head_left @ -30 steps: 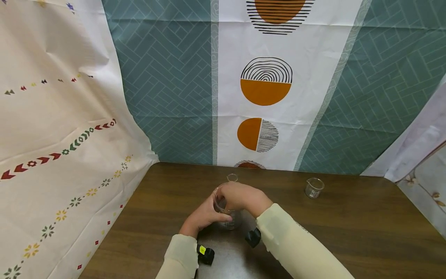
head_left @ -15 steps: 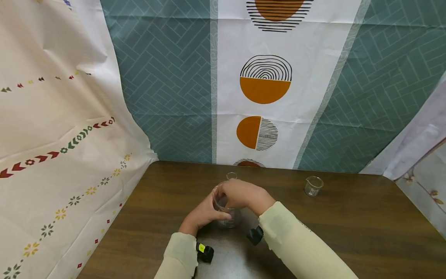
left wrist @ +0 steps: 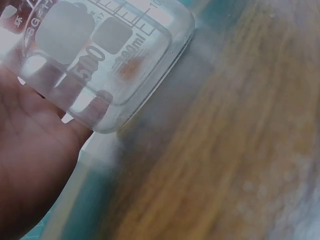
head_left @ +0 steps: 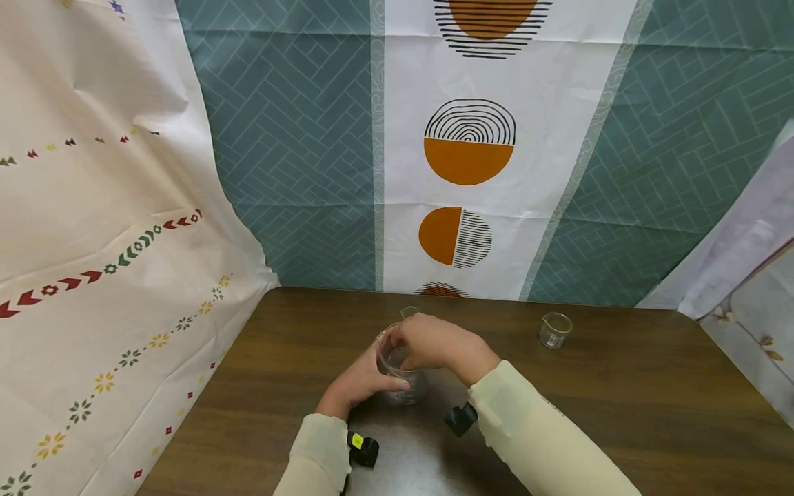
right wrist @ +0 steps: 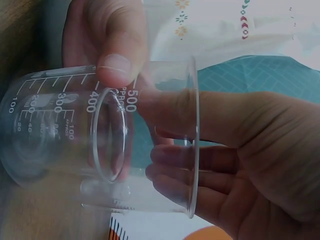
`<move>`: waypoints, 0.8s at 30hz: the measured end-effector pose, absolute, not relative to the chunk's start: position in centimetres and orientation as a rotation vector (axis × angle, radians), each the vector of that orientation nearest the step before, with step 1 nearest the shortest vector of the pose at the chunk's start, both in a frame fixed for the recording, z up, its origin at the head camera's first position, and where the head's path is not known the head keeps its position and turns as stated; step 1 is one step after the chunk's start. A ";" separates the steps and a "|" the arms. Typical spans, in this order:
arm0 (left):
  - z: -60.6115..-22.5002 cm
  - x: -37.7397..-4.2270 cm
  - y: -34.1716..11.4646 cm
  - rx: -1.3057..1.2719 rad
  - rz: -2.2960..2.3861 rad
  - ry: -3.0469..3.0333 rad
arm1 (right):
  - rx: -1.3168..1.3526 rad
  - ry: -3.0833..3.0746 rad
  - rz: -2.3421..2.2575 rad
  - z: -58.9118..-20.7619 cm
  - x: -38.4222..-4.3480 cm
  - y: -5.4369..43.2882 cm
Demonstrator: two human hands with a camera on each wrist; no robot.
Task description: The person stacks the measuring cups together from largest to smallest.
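Observation:
A large clear glass beaker (head_left: 409,395) marked to 500 stands on the table between both hands. My left hand (head_left: 362,383) grips its wall from the left, with the thumb (right wrist: 116,62) across the front near the 500 mark and the other fingers behind the glass. Inside sits a smaller graduated beaker (right wrist: 71,131), its rim around the height of the big one's 400 mark. My right hand (head_left: 434,344) reaches down through the large beaker's mouth. Its fingers (right wrist: 200,157) are spread apart, with tips just above the inner rim and nothing visible between them.
Another small glass beaker (head_left: 555,331) stands to the right on the brown wooden table (head_left: 620,386). Behind my right hand shows the rim of one more small glass vessel (head_left: 409,311). Patterned cloth (head_left: 310,172) hangs along the table's back and sides.
My right wrist and forearm have shifted slightly to the right, the fingers still inside the large beaker. My left hand keeps its grip. The head view has drifted a little.

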State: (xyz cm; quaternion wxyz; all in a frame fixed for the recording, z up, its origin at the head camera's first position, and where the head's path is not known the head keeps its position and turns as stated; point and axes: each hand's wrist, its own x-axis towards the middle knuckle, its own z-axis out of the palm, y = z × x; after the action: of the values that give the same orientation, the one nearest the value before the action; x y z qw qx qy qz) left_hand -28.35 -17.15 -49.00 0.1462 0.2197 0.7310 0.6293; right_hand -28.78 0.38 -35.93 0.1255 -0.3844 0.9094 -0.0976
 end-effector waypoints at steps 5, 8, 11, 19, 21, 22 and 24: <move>-49.0 -28.2 -17.1 0.606 1.784 2.138 | -1.111 2.668 -0.265 -35.6 -28.6 0.6; -48.9 -28.2 -17.1 0.592 1.771 2.149 | -1.107 2.680 -0.255 -35.4 -28.4 0.7; -48.8 -28.1 -17.1 0.583 1.768 2.156 | -1.107 2.685 -0.258 -35.2 -28.3 0.9; -49.0 -28.3 -17.2 0.671 1.792 2.142 | -1.154 2.703 -0.252 -34.7 -27.9 1.4; -49.0 -28.3 -17.2 0.684 1.794 2.142 | -1.158 2.708 -0.246 -34.6 -27.7 1.6; -49.0 -28.2 -17.3 0.685 1.795 2.142 | -1.158 2.710 -0.243 -34.5 -27.7 1.7; -48.9 -28.1 -17.3 0.678 1.795 2.145 | -1.156 2.716 -0.230 -34.4 -27.6 1.8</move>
State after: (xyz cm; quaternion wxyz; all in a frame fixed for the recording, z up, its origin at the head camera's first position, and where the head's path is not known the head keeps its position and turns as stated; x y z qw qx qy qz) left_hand -28.14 -17.33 -48.90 0.1314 0.2336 0.7389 0.6182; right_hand -27.59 1.78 -34.38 0.0903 -0.3890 0.9135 -0.0773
